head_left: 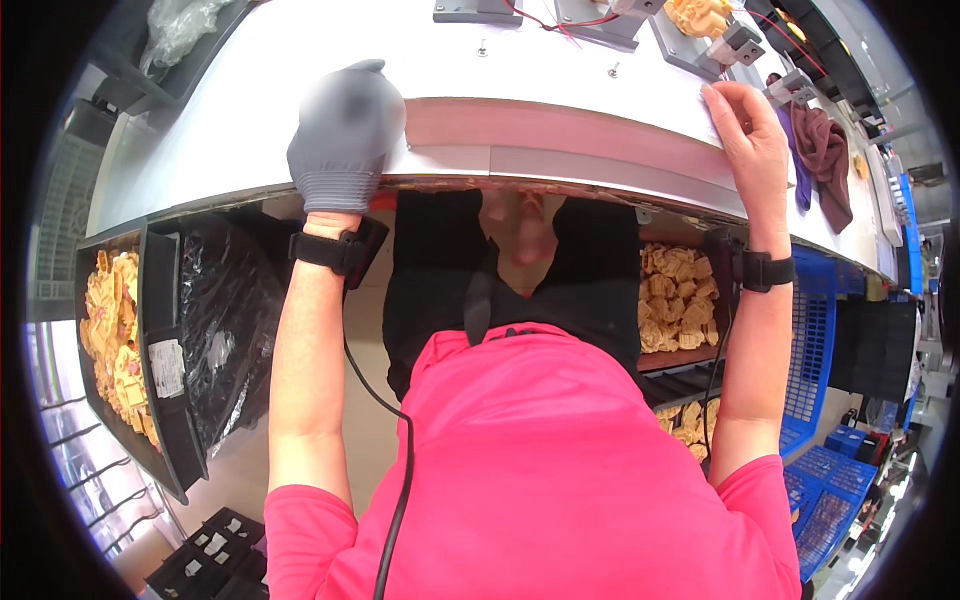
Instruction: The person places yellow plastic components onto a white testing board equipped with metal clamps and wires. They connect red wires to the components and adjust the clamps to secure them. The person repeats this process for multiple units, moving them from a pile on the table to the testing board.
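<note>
My left hand point(345, 135), in a grey knit glove, is over the white tabletop point(240, 110), at the left end of a pinkish strip point(560, 127) along the table's front edge. A smeared patch covers its fingers, so their pose and anything under them are hidden. My bare right hand point(750, 130) is at the table's right side, fingers bent and drawn together, thumb close to the forefinger. Its fingertips are by the white surface near a grey metal fixture point(685, 45). Whatever they hold, if anything, cannot be made out.
Grey fixtures with red wires line the far edge, one bearing a yellow plastic part point(700, 15). Two small metal pieces point(482, 48) stand on the table. A brown cloth point(825, 160) hangs right. Bins of yellow parts point(115, 330) flank me; blue crates point(808, 350) stand right.
</note>
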`<state>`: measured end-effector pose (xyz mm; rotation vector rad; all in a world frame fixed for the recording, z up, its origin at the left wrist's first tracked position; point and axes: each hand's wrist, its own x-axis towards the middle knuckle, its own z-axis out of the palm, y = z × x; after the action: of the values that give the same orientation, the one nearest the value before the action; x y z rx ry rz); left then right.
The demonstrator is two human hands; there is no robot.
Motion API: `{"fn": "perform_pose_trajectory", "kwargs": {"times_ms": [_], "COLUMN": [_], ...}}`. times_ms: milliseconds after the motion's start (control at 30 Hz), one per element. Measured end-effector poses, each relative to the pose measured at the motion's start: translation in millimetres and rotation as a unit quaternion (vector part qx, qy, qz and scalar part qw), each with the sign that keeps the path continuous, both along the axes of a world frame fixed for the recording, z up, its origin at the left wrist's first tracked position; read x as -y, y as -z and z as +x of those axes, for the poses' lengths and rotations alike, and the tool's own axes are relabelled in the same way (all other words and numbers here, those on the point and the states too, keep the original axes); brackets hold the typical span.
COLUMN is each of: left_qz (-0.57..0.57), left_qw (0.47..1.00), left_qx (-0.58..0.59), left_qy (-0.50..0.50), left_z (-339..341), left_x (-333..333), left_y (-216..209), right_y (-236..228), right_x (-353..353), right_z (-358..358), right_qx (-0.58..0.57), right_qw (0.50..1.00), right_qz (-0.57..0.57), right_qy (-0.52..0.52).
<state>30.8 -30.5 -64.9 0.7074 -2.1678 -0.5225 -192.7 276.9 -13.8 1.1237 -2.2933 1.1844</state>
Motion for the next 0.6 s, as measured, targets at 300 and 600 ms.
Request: {"fn": "perform_pose_trajectory", "kwargs": {"times_ms": [300,600], "left_qz": [-0.011,-0.008], "left_qw": [1.000,1.000], "left_qx": [0.000,-0.016], "left_qy": [0.004,0.004], "left_z": [0.5,0.6], "left_x": [0.4,3.1], "left_y": [0.4,3.5], "right_y": [-4.6,-2.9], "right_x": [0.8,2.8], "right_z": [5.8,4.1], "right_qx": [-0.036,-0.024], "right_qw": [0.999,0.999], "right_qz": [0.020,0.011], "right_qy": [0.019,0.017]}}
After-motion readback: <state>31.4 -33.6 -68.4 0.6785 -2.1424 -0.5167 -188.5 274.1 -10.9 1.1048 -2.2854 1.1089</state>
